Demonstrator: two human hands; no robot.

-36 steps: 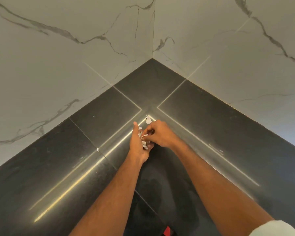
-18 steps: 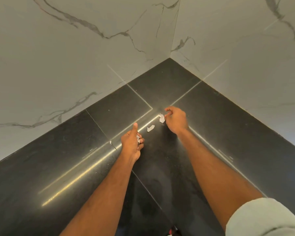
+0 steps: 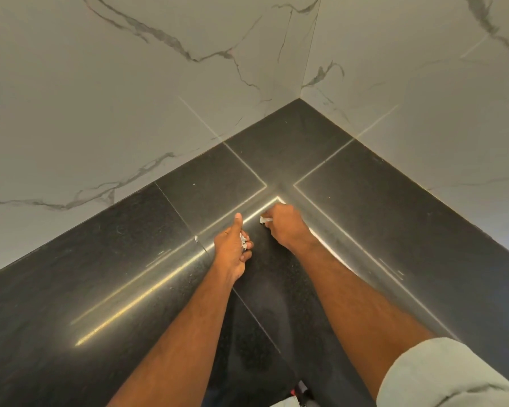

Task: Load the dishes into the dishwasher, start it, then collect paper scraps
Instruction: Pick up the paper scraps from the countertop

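Note:
My left hand (image 3: 232,248) hovers over the black countertop (image 3: 106,277) with its fingers curled around a bunch of white paper scraps (image 3: 243,242), thumb sticking up. A little to the right, my right hand (image 3: 285,227) rests low on the counter, fingertips pinched on one white scrap (image 3: 264,220). One tiny white scrap (image 3: 196,238) lies loose on the counter to the left of my left hand. No dishes or dishwasher are in view.
The counter runs into a corner between two white marble walls (image 3: 130,98). Bright light strips reflect off the glossy black surface. A small red and dark object (image 3: 301,389) shows at the bottom edge between my arms.
My hands came apart and the right one reached toward the corner, where two scraps lay; it now pinches one and the other is no longer visible. The left hand kept its bunch.

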